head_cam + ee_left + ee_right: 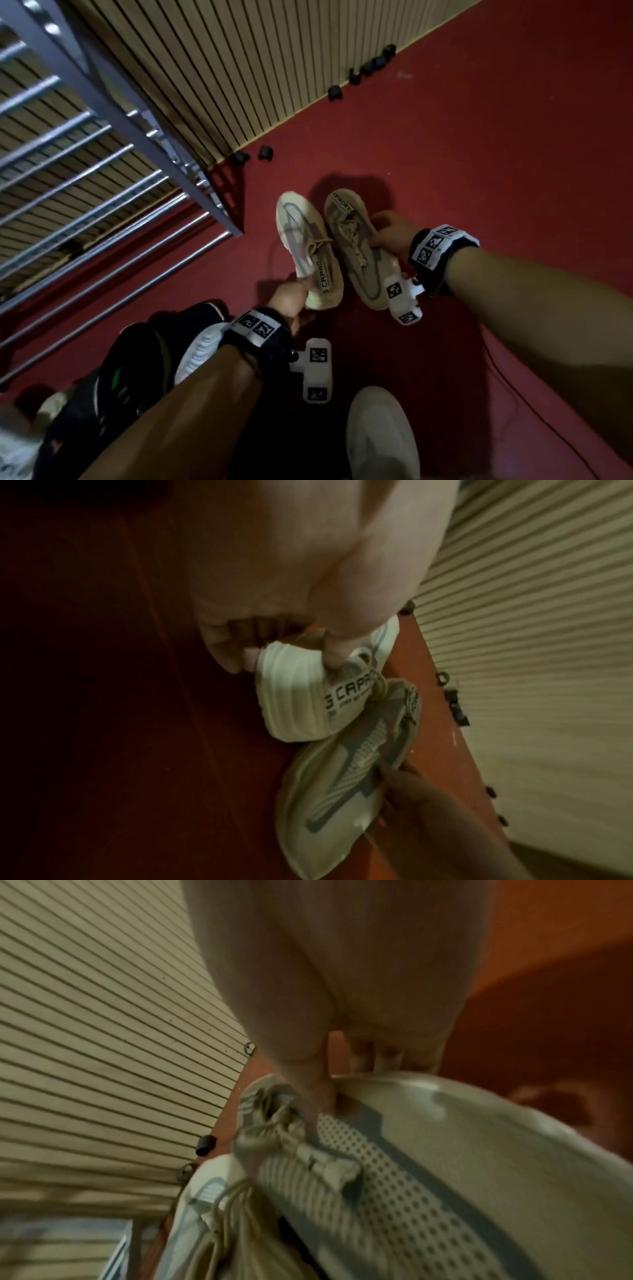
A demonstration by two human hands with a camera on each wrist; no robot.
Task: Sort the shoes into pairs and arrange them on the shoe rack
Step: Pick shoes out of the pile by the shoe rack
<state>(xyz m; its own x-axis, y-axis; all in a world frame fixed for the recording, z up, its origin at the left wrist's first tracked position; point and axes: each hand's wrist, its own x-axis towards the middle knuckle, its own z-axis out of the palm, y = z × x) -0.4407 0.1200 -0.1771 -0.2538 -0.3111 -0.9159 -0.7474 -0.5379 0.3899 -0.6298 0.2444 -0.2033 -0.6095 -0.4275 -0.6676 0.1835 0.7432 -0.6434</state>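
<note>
Two matching beige knit sneakers are held side by side over the red floor. My left hand (294,301) grips the left sneaker (305,246) by its heel, toe pointing away; the left wrist view shows my left hand (284,650) with thumb and fingers curled round that ribbed heel (294,696). My right hand (390,233) grips the right sneaker (356,253) at its middle, toe pointing towards me. In the right wrist view my right hand (342,1074) pinches that sneaker (428,1150) beside the laces. The grey metal shoe rack (113,113) stands at the left.
A pile of shoes lies at the lower left, among them a black shoe with green marks (113,377) and a white-soled one (198,356). A white shoe (380,435) lies near the bottom. Small black caps (265,152) dot the foot of the slatted wall (239,68).
</note>
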